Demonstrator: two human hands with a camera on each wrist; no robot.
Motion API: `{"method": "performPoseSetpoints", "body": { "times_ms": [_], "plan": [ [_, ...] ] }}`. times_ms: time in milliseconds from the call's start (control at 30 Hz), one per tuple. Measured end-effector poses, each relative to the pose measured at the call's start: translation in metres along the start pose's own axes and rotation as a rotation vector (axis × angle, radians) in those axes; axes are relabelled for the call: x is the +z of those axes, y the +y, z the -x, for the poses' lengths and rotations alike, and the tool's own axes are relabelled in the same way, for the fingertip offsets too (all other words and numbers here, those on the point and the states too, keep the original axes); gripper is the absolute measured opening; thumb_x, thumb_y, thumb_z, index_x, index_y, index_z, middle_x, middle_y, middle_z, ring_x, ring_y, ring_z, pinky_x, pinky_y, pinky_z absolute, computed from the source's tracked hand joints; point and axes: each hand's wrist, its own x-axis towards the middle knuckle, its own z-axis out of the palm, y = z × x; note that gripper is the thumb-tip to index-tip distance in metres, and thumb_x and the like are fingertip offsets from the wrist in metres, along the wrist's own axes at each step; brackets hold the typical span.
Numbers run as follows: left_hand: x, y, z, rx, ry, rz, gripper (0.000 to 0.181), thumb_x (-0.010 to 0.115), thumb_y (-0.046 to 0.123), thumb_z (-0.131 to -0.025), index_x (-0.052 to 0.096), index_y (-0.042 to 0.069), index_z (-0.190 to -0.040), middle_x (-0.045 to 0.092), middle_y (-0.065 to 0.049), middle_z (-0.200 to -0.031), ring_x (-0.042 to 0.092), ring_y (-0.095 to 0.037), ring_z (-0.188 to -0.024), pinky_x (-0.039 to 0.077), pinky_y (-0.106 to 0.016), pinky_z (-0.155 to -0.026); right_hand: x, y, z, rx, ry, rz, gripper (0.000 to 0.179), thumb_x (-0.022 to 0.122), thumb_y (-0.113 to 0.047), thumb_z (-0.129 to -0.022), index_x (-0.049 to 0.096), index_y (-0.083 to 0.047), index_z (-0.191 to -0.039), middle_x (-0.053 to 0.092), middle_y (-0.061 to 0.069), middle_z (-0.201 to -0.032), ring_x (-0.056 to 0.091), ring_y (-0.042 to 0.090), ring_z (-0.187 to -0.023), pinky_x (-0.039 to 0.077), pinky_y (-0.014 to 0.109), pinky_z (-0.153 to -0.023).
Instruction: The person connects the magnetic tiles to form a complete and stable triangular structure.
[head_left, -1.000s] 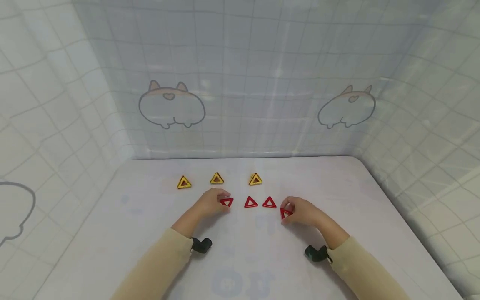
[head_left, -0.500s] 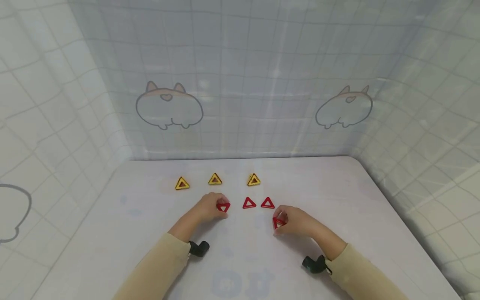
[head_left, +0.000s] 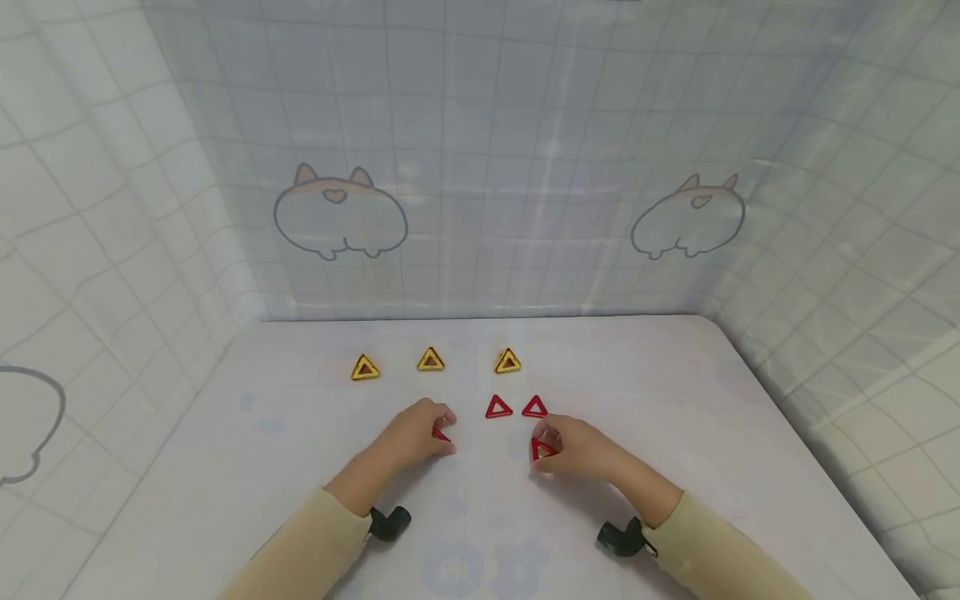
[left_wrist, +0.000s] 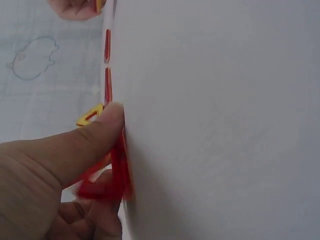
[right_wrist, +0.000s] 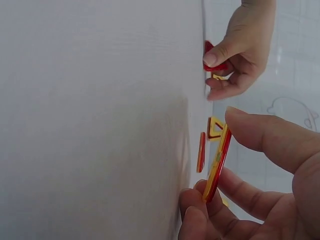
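Note:
My left hand (head_left: 416, 433) holds a red triangular tile (left_wrist: 102, 190) between thumb and fingers, close over the table; it is blurred in the left wrist view and mostly hidden in the head view. Opposite it, my right hand (head_left: 581, 448) pinches another triangular tile (right_wrist: 218, 162) by its corners, seen edge-on with red and yellow layers in the right wrist view. Two red open-centred triangle tiles, one left (head_left: 498, 407) and one right (head_left: 535, 407), lie just beyond the hands. The right one is close to my right fingertips.
Farther back sit three yellow triangular pieces with dark edges: left (head_left: 365, 367), middle (head_left: 431, 360) and right (head_left: 507, 361). A grid-patterned curtain (head_left: 480, 250) encloses the white table (head_left: 637, 367) at the back and sides. A dark wrist camera juts from each sleeve.
Both hands have drawn back toward the body with their tiles. The right hand has also shifted left, and the left tile has turned so less of it shows. The other pieces stay put.

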Motion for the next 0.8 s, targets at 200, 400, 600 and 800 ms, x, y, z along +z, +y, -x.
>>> {"method": "performPoseSetpoints", "body": {
  "times_ms": [200, 400, 600, 800],
  "plan": [
    [0.0, -0.003, 0.006, -0.005, 0.017, 0.013, 0.063, 0.087, 0.019, -0.078, 0.059, 0.013, -0.134, 0.062, -0.004, -0.113, 0.056, -0.018, -0.097, 0.051, -0.039, -0.091, 0.001, -0.002, -0.001, -0.03, -0.006, 0.003, 0.037, 0.085, -0.026, -0.08, 0.061, -0.017, -0.107, 0.06, -0.002, -0.092, 0.055, 0.018, -0.084, 0.049, 0.034, -0.071],
    [0.002, -0.01, 0.01, -0.024, 0.057, 0.011, 0.065, 0.089, 0.017, -0.076, 0.059, 0.013, -0.134, 0.057, -0.005, -0.115, 0.056, -0.018, -0.098, 0.053, -0.039, -0.09, 0.004, -0.002, -0.003, -0.025, -0.009, 0.008, 0.038, 0.086, -0.026, -0.079, 0.062, -0.016, -0.107, 0.059, -0.002, -0.093, 0.055, 0.018, -0.086, 0.05, 0.033, -0.07],
    [0.003, -0.013, 0.014, -0.095, 0.086, -0.023, 0.057, 0.089, 0.025, -0.076, 0.062, 0.005, -0.122, 0.055, -0.007, -0.104, 0.053, -0.02, -0.089, 0.052, -0.038, -0.082, 0.006, -0.002, -0.004, -0.031, -0.014, 0.02, 0.038, 0.086, -0.026, -0.079, 0.062, -0.017, -0.107, 0.059, -0.003, -0.093, 0.054, 0.017, -0.087, 0.05, 0.033, -0.072],
    [0.001, -0.011, 0.017, -0.094, 0.048, 0.005, 0.044, 0.087, 0.025, -0.079, 0.063, 0.006, -0.111, 0.056, -0.004, -0.097, 0.053, -0.019, -0.087, 0.051, -0.037, -0.08, 0.005, -0.007, -0.003, -0.027, -0.022, 0.024, 0.038, 0.086, -0.025, -0.08, 0.062, -0.016, -0.107, 0.06, -0.003, -0.094, 0.055, 0.017, -0.088, 0.051, 0.034, -0.074]
  ]
}}
